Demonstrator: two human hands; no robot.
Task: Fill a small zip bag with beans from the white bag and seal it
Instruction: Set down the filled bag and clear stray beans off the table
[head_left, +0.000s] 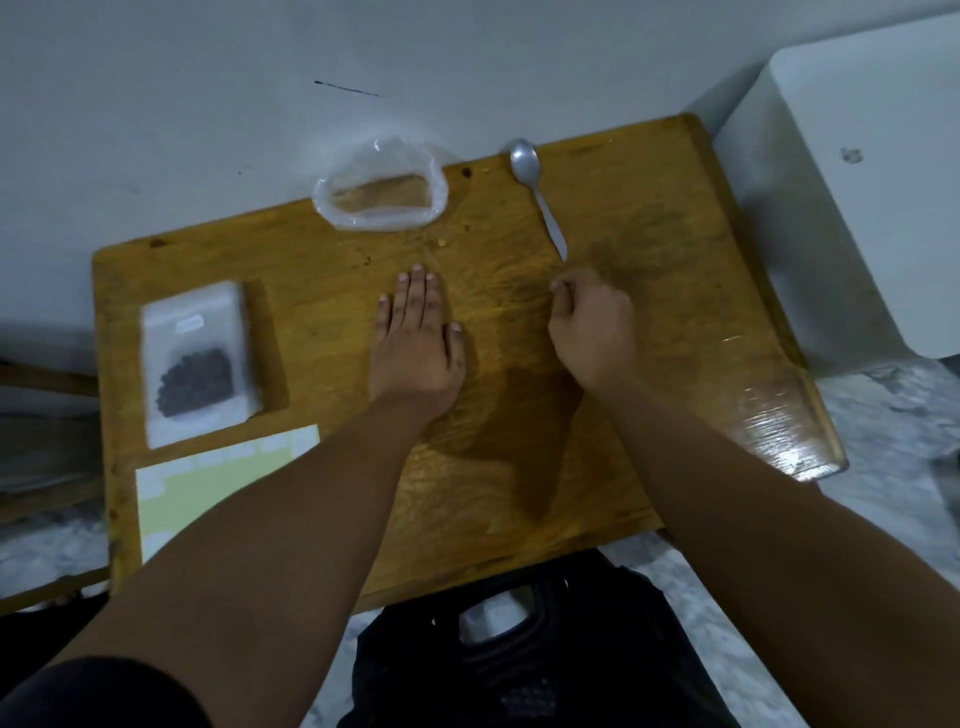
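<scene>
A small zip bag (196, 364) lies flat at the table's left side, with dark beans showing in its lower half. A whitish clear plastic bag (382, 187) holding tan beans sits at the table's far edge, its mouth rolled open. My left hand (415, 338) rests palm down on the table's middle, fingers stretched and together, holding nothing. My right hand (592, 325) hovers just right of it with fingers curled in; I see nothing held in it. Both hands are well apart from the two bags.
A metal spoon (537, 195) lies at the back right, handle pointing toward my right hand. A pale yellow-green sheet (208, 483) lies at the front left of the wooden table (675, 312). A few loose beans (441, 241) lie near the plastic bag. A white appliance (857, 182) stands right.
</scene>
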